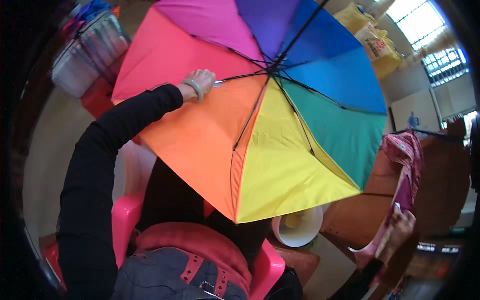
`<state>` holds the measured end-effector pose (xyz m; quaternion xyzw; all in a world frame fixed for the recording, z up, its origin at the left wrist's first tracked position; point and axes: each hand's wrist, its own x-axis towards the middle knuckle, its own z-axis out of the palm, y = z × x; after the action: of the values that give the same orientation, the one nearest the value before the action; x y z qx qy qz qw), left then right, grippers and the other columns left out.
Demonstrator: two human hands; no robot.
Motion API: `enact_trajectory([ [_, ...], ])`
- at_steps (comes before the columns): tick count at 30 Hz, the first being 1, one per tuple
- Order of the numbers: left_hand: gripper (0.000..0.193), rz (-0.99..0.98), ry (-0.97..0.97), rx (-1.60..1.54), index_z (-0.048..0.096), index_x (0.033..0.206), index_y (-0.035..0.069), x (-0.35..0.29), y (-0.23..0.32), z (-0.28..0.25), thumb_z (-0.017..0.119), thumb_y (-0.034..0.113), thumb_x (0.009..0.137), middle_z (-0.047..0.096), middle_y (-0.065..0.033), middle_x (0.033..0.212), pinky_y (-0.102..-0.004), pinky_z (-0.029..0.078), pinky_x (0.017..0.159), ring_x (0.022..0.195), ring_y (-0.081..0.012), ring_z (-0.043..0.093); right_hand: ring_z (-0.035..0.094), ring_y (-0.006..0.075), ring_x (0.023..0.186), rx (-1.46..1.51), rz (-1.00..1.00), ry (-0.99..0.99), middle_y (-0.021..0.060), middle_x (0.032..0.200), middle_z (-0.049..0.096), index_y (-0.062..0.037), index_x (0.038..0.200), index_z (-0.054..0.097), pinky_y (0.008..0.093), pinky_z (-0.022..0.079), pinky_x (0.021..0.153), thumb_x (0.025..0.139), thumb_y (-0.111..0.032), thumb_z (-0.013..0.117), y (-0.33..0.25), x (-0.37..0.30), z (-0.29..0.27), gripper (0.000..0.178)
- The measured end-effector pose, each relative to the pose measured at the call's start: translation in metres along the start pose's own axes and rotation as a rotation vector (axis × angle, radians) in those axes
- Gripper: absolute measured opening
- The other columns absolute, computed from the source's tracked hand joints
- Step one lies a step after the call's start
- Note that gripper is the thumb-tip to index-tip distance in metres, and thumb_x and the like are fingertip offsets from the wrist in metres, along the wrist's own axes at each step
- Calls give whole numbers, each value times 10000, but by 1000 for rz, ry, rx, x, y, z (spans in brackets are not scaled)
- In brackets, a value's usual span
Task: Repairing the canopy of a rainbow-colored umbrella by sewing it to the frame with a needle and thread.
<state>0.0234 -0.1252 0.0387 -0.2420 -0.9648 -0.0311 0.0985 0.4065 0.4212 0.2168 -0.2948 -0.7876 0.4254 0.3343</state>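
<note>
A rainbow umbrella [290, 115] is spread in front of me, its inner side with black ribs and shaft facing me. My left hand [201, 82], wearing a pale bangle, is closed at a rib over the orange and pink panels. A small silvery bit shows beside its fingers; what it belongs to is unclear. Off to the right, my right hand [401, 224] is closed beside a hanging red and pink patterned cloth [406, 150]. A small whitish tip sticks up from its fingers; the rest of that item is hidden.
Under the umbrella's near edge stands a white bucket [299, 227]. I sit on a pink plastic chair [270, 262]. A brown wooden surface [357, 215] lies right, a translucent bin [90, 55] far left, and stuffed sacks [377, 45] at the back right below barred windows.
</note>
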Motion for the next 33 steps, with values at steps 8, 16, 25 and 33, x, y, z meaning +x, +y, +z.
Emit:
enact_trajectory([
  [8, 254, -75, -511, -360, 587, 596, -15, -51, 36, -22, 574, 237, 624, 553, -217, 595, -413, 447, 519, 552, -323, 577, 425, 56, 480, -21, -19, -285, 14, 633, 500, -38, 883, 495, 176, 354, 446, 865, -85, 461, 11, -60, 178, 61],
  [16, 258, -181, -488, -456, 611, 676, -28, -77, 85, -10, 589, 227, 647, 577, -229, 656, -402, 464, 563, 609, -322, 594, 394, 32, 461, 87, 89, -487, 12, 620, 499, -39, 830, 509, 161, 306, 408, 862, -103, 488, -17, -116, 191, 75],
  [25, 189, -115, -275, -267, 581, 799, -16, -85, 103, 13, 515, 156, 756, 610, -191, 752, -386, 495, 615, 710, -308, 619, 341, 16, 422, 70, -56, -416, -4, 607, 474, -46, 820, 505, 163, 253, 363, 870, -116, 486, -19, -128, 201, 88],
  [33, 141, -83, -123, -277, 537, 786, -23, -89, 106, 16, 527, 92, 704, 597, -190, 672, -388, 497, 574, 642, -311, 616, 341, 16, 427, 35, -135, -416, -10, 608, 470, -45, 826, 510, 162, 257, 370, 869, -114, 487, -11, -127, 198, 85],
])
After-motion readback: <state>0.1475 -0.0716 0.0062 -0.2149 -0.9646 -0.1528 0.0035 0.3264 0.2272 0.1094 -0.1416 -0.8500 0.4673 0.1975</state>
